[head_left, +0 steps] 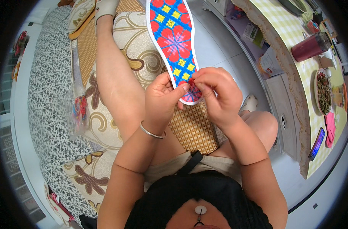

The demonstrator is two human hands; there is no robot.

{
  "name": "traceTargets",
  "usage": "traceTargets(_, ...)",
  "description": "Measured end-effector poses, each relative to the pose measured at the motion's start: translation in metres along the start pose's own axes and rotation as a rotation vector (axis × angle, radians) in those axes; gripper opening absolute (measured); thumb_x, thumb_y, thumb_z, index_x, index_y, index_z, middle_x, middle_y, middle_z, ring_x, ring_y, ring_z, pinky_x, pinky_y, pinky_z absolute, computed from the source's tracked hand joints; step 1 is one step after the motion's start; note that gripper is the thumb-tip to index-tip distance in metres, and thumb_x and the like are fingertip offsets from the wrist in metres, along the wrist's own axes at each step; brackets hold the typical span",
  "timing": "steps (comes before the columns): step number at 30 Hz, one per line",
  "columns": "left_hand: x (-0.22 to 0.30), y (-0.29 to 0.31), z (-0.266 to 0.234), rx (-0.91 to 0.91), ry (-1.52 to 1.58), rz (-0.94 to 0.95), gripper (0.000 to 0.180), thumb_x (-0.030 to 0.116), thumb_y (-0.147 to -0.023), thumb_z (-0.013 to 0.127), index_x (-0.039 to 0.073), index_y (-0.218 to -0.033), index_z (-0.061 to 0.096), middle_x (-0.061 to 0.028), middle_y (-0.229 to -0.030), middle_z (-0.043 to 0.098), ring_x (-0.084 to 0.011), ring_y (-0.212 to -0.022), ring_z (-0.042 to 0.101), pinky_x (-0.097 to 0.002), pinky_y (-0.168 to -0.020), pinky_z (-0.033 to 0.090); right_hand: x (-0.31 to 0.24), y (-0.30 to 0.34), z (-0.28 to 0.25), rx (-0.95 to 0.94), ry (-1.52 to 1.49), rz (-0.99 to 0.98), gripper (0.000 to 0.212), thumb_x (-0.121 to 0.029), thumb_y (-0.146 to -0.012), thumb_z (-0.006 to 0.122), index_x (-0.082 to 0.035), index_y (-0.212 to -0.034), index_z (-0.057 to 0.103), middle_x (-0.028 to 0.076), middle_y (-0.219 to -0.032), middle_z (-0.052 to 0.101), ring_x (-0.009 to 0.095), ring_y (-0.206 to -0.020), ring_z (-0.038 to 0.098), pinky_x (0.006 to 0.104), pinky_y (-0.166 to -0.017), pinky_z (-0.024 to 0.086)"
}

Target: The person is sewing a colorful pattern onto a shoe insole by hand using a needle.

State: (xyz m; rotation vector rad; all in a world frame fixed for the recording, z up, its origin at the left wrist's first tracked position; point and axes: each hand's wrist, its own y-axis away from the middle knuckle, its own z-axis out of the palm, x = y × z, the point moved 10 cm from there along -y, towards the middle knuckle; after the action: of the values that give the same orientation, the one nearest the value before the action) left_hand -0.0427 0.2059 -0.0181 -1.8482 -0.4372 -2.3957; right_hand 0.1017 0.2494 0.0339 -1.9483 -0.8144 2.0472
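An embroidered insole [176,42] with red flowers, yellow squares, blue ground and a white edge stands out in front of me, its narrow end toward my lap. My left hand [163,97] grips that near end from the left, thumb on the stitched face and fingers behind. Against the right edge of the same end, my right hand [221,93] is closed in a pinch, thumb and forefinger together over the red stitching. Whatever lies between those fingertips is too small to make out. Part of the pattern there is covered by both hands.
A clear bag of coloured thread [79,108] lies on the patterned sofa cover [95,131] to my left. On the right, a table with a checked cloth [298,89] bears a dark red tumbler [310,46], a plate of food [323,91], a pink cloth [330,129] and a phone [317,144].
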Motion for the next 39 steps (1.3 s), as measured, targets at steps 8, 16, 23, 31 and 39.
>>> traceTargets(8, 0.008, 0.0, -0.007, 0.086, -0.095, 0.024, 0.024, -0.006, -0.083, 0.062, -0.007, -0.106, 0.057, -0.0089, -0.086, 0.065, -0.0036, -0.053, 0.053, -0.0148, -0.041, 0.042, 0.062, -0.003, -0.015, 0.12, -1.069, 0.64, 0.009, -0.009, -0.091, 0.055, -0.001, -0.095, 0.057, 0.005, -0.074, 0.055, 0.004, -0.05, 0.035, 0.0173, -0.043, 0.029)
traceTargets(16, 0.006, -0.001, -0.009, 0.076, -0.027, 0.0, 0.019, -0.004, -0.083, 0.062, -0.006, -0.102, 0.057, -0.0095, -0.085, 0.066, -0.0046, -0.052, 0.053, -0.0156, -0.041, 0.041, -0.004, -0.009, -0.013, -0.036, 0.198, 0.029, 0.013, 0.001, -0.08, 0.063, -0.005, -0.091, 0.062, 0.006, -0.07, 0.057, 0.015, -0.06, 0.053, 0.0272, -0.053, 0.042)
traceTargets(23, 0.01, -0.001, -0.008, 0.061, 0.005, 0.027, 0.018, -0.006, -0.084, 0.061, -0.005, -0.101, 0.057, -0.01, -0.085, 0.066, -0.0058, -0.053, 0.055, -0.0162, -0.041, 0.042, -0.02, -0.007, 0.004, -0.116, 0.462, -0.245, 0.015, -0.003, -0.068, 0.069, -0.008, -0.081, 0.064, 0.004, -0.069, 0.055, 0.022, -0.062, 0.054, 0.034, -0.052, 0.044)
traceTargets(31, 0.011, 0.0, -0.007, 0.079, 0.004, 0.029, 0.018, -0.006, -0.083, 0.061, -0.006, -0.101, 0.056, -0.0101, -0.085, 0.066, -0.0065, -0.054, 0.056, -0.0164, -0.041, 0.043, -0.016, -0.005, 0.009, -0.124, 0.466, -0.241, 0.016, -0.002, -0.067, 0.068, -0.007, -0.081, 0.064, 0.005, -0.069, 0.054, 0.022, -0.062, 0.055, 0.0336, -0.052, 0.044)
traceTargets(39, 0.012, 0.0, -0.007, 0.081, 0.002, 0.036, 0.019, -0.006, -0.083, 0.061, -0.006, -0.101, 0.057, -0.0105, -0.085, 0.066, -0.0065, -0.055, 0.057, -0.0161, -0.042, 0.043, -0.017, -0.005, 0.009, -0.12, 0.459, -0.241, 0.015, -0.002, -0.066, 0.068, -0.007, -0.08, 0.063, 0.005, -0.068, 0.054, 0.023, -0.061, 0.055, 0.0342, -0.052, 0.045)
